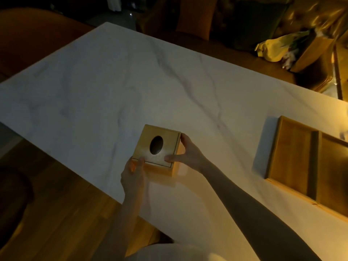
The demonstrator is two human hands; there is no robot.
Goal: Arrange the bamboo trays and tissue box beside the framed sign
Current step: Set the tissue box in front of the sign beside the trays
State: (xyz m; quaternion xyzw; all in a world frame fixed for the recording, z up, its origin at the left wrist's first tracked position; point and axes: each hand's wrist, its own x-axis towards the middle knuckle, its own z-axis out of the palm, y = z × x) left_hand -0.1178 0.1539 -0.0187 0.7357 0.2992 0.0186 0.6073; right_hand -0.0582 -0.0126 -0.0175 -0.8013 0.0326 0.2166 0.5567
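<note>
A square bamboo tissue box (150, 136) with an oval hole in its lid rests on the white marble table (113, 81), near the front edge. My left hand (134, 172) grips its near left corner, thumb on the lid. My right hand (188, 153) clasps its right side, thumb on the lid's near right corner. Two bamboo trays sit side by side at the right: one (291, 155) fully seen, the other (333, 174) cut off by the frame edge. No framed sign is in view.
An orange chair (28, 38) stands at the table's far left. Beyond the far edge lie a dark sofa with a cushion (252, 25) and a yellow wrapped bundle (278, 48). Wooden floor (62, 213) shows in front of the table.
</note>
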